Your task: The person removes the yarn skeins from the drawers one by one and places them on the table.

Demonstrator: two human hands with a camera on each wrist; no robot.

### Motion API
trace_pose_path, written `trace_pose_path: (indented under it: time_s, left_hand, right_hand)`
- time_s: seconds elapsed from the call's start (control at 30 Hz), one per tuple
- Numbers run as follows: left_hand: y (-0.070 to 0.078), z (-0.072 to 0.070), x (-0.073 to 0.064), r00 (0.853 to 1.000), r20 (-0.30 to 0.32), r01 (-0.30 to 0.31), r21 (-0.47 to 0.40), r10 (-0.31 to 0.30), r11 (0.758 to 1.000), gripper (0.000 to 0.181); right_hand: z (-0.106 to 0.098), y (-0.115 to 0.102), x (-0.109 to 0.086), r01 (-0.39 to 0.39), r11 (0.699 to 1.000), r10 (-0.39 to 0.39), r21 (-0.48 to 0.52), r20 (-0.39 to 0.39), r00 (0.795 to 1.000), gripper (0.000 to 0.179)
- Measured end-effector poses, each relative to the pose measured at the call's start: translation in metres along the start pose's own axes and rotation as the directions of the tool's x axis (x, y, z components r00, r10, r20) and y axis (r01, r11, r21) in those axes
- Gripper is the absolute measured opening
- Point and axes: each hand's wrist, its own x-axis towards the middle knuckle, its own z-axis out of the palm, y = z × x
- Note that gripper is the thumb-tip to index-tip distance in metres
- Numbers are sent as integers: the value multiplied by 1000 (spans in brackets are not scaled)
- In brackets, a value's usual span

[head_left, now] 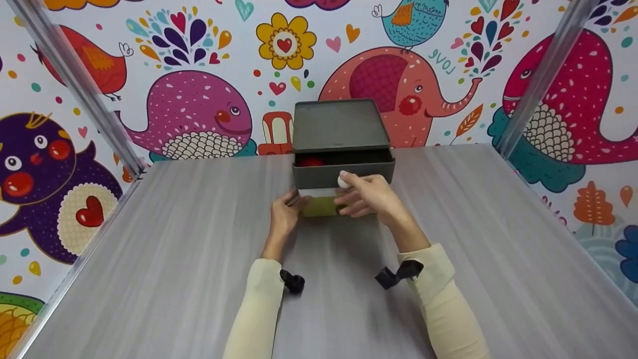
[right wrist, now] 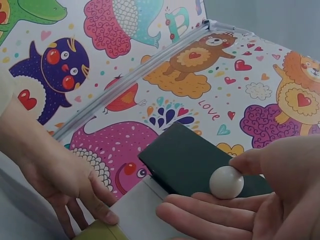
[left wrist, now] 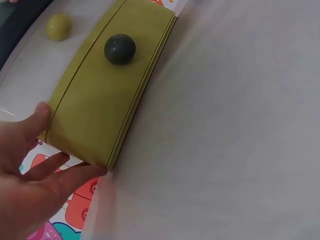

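A small stacked drawer box (head_left: 341, 124) has a dark grey top, with a white drawer (left wrist: 35, 75) and an olive drawer (left wrist: 90, 100) below. The dark top drawer (head_left: 319, 176) is pulled out, and something red (head_left: 311, 162) lies inside. My right hand (head_left: 371, 197) pinches that drawer's round white knob (right wrist: 226, 182) between thumb and fingers. At the box's left end, my left hand (head_left: 285, 214) holds the lower part, thumb on the front and fingers along the side. The olive drawer bears a dark green knob (left wrist: 120, 49); a yellow knob (left wrist: 59, 26) sits on the white one.
The box stands at the far end of a grey wood-grain table (head_left: 199, 259), close to a wall (head_left: 279, 94) printed with cartoon animals. Metal posts (head_left: 82, 85) rise at both back corners. Black straps (head_left: 398, 274) are on the sleeves.
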Motion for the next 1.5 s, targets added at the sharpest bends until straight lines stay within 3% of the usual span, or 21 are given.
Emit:
trace_pose_path:
  time_s: [0.4,0.5,0.6,0.77,0.83,1.03,1.23,1.5]
  left_hand:
    - [-4,4,-6,998,-33,-52,7,52,999,47]
    - [-1,4,-8,997,-30,-76,-12,75,997,29]
    - [-3,3,-7,995,-15,-99,-85,98,991,8]
    - [-9,1,-3,995,-19,-103,-176,101,979,20]
    - [-9,0,-3,995,-36,-100,-159,96,982,34]
    - [-4,3,-2,991,-63,-119,-37,117,992,35]
    - [-2,6,-1,994,-36,-104,-110,100,989,41]
    - [-3,4,-4,992,-56,-112,-10,111,994,47]
  right_hand:
    - [-13,3,-10,-3,993,8,-115,47,999,56]
    - [-14,4,-11,-9,993,17,-120,58,998,54]
    - [-14,3,-12,-17,992,27,-129,73,997,52]
    - [-16,1,-14,-19,990,33,-138,101,994,50]
    - [-16,1,-14,-21,990,36,-138,112,993,49]
    - [-17,-1,-17,-29,990,46,-135,121,992,51]
    - [-19,1,-20,-15,993,29,-120,112,993,53]
    - [-19,4,-24,-10,994,23,-106,124,992,56]
